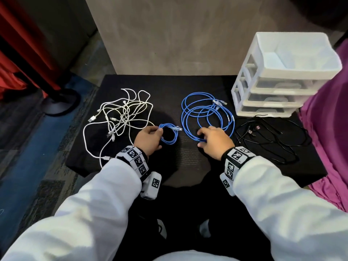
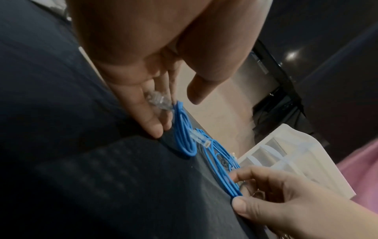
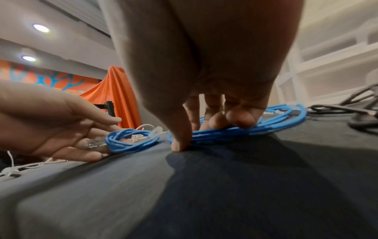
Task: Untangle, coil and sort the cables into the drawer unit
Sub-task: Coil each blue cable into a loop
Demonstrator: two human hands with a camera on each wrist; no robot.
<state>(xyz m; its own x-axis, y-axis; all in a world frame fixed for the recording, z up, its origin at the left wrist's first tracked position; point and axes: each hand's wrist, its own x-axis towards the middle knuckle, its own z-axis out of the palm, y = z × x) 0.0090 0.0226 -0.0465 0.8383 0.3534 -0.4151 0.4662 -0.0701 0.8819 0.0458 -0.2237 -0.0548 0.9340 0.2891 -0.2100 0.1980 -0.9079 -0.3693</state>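
Note:
A small coiled blue cable (image 1: pixel 170 141) (image 2: pixel 184 137) (image 3: pixel 131 143) lies on the black table. My left hand (image 1: pixel 160 132) (image 2: pixel 175 113) (image 3: pixel 108 137) touches its left end with fairly straight fingers. One clear plug rests against them and the thumb stands clear. To the right, a longer blue cable (image 1: pixel 185 123) (image 2: pixel 220 161) (image 3: pixel 286 113) lies in wide loose loops. My right hand (image 1: pixel 201 138) (image 2: pixel 237 189) (image 3: pixel 204 134) pinches its near strands between thumb and curled fingers. The white drawer unit (image 1: pixel 278 85) (image 2: pixel 286 155) stands at the back right, its drawers closed.
A tangle of white cables (image 1: pixel 122 113) lies left of my left hand. Loose black cables (image 1: pixel 251 131) spread in front of the drawer unit. Purple cloth (image 1: pixel 329 138) borders the table on the right. A black post base (image 1: pixel 60 102) stands on the floor at the left.

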